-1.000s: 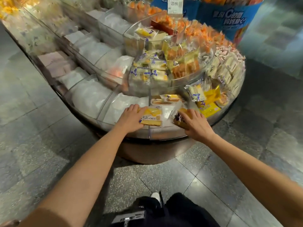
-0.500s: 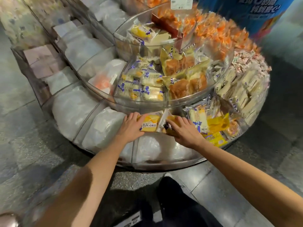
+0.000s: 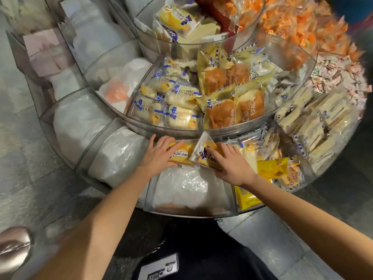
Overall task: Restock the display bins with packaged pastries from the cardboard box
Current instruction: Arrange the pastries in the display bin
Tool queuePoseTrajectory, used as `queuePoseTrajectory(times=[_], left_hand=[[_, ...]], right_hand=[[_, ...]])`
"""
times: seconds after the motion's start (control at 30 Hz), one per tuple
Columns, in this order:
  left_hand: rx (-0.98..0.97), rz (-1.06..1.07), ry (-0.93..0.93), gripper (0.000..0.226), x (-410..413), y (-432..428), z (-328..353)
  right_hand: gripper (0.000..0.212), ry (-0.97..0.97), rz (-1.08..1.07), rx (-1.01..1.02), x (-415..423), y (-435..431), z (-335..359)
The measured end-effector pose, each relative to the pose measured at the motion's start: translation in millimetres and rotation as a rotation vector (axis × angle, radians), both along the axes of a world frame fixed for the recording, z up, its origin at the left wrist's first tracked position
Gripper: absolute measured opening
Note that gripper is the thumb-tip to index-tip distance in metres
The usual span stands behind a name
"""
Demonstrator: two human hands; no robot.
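Note:
A round tiered display of clear plastic bins (image 3: 193, 214) stands in front of me. In the lowest front bin my left hand (image 3: 157, 156) grips a yellow packaged toast pastry (image 3: 184, 154) from its left side. Right beside it my right hand (image 3: 230, 162) holds a second packaged pastry (image 3: 203, 153) whose wrapper end tilts up. Both packs lie at the back of that bin, on white crumpled plastic filler (image 3: 185, 186). The two packs touch each other. No cardboard box is in view.
The middle tier holds white cream buns (image 3: 173, 110) and brown bread packs (image 3: 232, 106). Yellow packs (image 3: 272, 168) fill the bin to the right, pale sandwich cakes (image 3: 314, 122) further right, orange snacks (image 3: 302, 23) behind. Bins to the left hold white filler (image 3: 78, 122). Grey tiled floor (image 3: 30, 178) surrounds the stand.
Both hands have pushed their pastry packs further back in the front bin, closer together. The view has moved in closer over the display.

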State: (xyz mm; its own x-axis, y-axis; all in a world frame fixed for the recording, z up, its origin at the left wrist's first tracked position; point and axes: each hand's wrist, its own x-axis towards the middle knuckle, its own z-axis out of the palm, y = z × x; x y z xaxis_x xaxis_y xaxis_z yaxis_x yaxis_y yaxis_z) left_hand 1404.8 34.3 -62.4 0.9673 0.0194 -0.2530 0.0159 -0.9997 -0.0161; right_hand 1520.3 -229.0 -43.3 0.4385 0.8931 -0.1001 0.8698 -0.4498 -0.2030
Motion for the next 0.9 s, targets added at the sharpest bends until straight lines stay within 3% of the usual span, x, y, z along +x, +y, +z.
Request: queuePoseTrajectory(times=[0.17, 0.33, 0.53, 0.7, 0.9], left_hand=[[0.05, -0.022, 0.049, 0.085, 4.1, 3.9, 4.6], [0.014, -0.235, -0.075, 0.059, -9.4, -11.3, -10.1], [-0.077, -0.151, 0.161, 0.068, 5.1, -13.0, 0.9], [0.027, -0.289, 0.158, 0.067, 16.8, -8.8, 9.7], [0.065, -0.345, 0.147, 0.055, -25.6, -11.3, 8.2]], right_hand=[[0.089, 0.048, 0.012, -0.002, 13.1, -11.6, 0.6], [0.088, 0.065, -0.016, 0.009, 10.8, -12.7, -0.6], [0.088, 0.049, -0.028, -0.002, 1.0, -21.5, -1.4], [0.089, 0.028, -0.051, 0.009, -9.5, -28.4, 0.8], [0.085, 0.045, -0.084, 0.012, -22.9, -31.4, -0.6]])
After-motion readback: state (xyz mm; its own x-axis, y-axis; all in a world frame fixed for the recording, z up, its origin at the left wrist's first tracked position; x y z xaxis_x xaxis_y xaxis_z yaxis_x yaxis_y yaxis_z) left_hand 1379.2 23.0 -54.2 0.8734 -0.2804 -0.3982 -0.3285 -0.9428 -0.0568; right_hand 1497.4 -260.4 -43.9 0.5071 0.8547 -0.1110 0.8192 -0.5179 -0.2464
